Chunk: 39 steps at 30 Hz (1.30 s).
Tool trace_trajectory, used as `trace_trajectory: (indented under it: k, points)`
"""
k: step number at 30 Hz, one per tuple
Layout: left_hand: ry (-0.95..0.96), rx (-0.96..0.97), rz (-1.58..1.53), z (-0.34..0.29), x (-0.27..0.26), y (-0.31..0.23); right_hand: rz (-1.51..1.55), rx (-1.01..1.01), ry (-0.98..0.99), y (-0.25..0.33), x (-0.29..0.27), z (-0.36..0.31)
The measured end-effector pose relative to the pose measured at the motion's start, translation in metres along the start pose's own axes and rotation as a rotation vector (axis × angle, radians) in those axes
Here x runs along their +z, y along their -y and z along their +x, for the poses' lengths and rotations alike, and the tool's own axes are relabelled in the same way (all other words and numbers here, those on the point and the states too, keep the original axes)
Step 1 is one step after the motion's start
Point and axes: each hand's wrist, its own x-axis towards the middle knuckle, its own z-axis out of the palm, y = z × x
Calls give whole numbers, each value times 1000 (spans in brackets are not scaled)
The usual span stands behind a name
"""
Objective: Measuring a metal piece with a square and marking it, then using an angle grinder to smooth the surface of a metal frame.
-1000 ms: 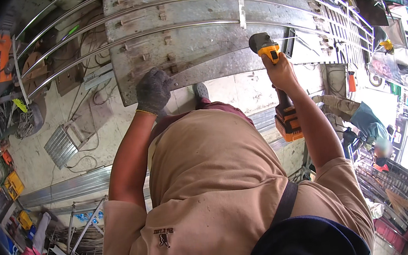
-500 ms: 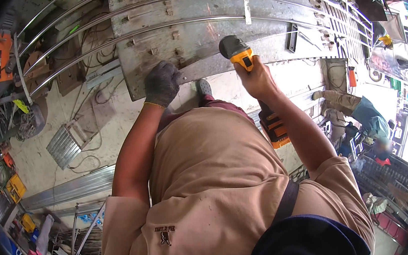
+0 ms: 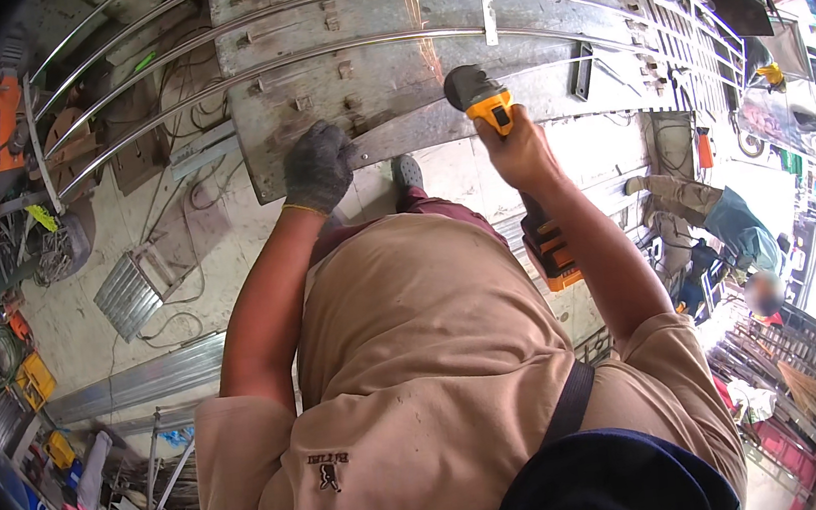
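My left hand (image 3: 320, 169), in a dark grey work glove, is closed at the left end of a long, flat metal strip (image 3: 414, 131) by the near edge of a grey metal worktable (image 3: 379, 92). My bare right hand (image 3: 525, 151) grips a yellow and black cordless angle grinder (image 3: 489, 110). The grinder's dark guarded head is at the strip, and its battery end hangs under my forearm. Orange sparks (image 3: 425, 47) spray from the head toward the far side. The grinder's disc is hidden from view.
A frame of shiny metal rails (image 3: 488, 4) spans the worktable beyond my hands. At its right lies a dark slotted metal piece (image 3: 584, 74). Cables and a corrugated sheet (image 3: 129, 295) lie on the floor to the left. Another person (image 3: 742, 227) bends down at the right.
The spark stream is longer and brighter. My right hand and the grinder have shifted slightly to the right. My left hand stays at the strip's end.
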Motion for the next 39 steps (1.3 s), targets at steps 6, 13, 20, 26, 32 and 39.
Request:
trace_trajectory:
  k: [6, 13, 20, 26, 32, 39]
  points:
    - [-24, -24, 15, 0, 1, -2, -13, 42, -58, -31, -27, 30]
    - [-21, -42, 17, 0, 0, -1, -15, 152, -84, -61, -44, 54]
    - [-6, -58, -2, 2, 0, -4, 52, -14, -46, -32, -14, 22]
    - [-37, 12, -1, 2, 1, 0, 64, -119, 72, 18, 14, -14]
    - [-70, 26, 104, -2, 6, 2, 16, -136, 194, 33, 23, -27]
    - [-35, 25, 13, 2, -4, -4, 19, 6, 80, -2, -12, 0]
